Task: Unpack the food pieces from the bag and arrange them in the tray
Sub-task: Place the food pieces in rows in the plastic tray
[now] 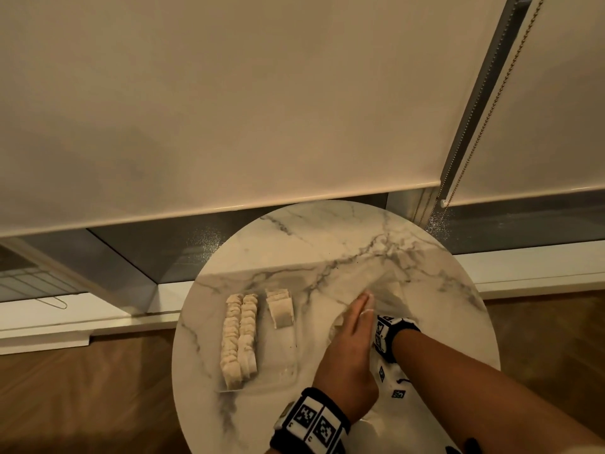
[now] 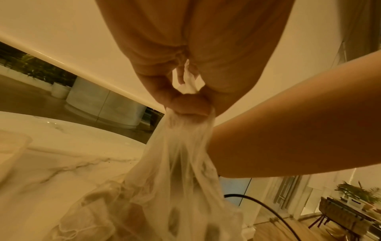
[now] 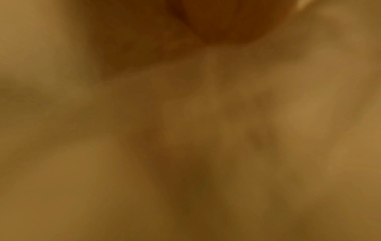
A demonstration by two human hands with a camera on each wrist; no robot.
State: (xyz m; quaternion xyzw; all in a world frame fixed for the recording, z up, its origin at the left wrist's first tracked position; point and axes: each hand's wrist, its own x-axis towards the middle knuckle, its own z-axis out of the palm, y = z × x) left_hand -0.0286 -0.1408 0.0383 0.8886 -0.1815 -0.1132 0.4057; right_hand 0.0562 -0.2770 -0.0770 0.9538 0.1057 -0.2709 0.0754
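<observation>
A clear tray [image 1: 289, 371] on the round marble table [image 1: 327, 231] holds two long rows of pale food pieces [image 1: 239, 339] and a short row [image 1: 280, 309] beside them. My left hand [image 1: 366, 299] reaches past the tray's right end and pinches the gathered edge of a thin clear plastic bag [image 2: 175, 179], holding it up off the table. My right forearm [image 2: 288, 130] crosses in from the right and goes down into the bag. The right hand is hidden behind the left hand in the head view. The right wrist view is a brown blur with one dark finger [image 3: 226, 21] at the top.
A lowered roller blind [image 1: 229, 109] with a bead chain [image 1: 484, 119] hangs just beyond the table. A window sill and wooden floor surround the table. A black cable [image 2: 268, 210] trails off the table's right side.
</observation>
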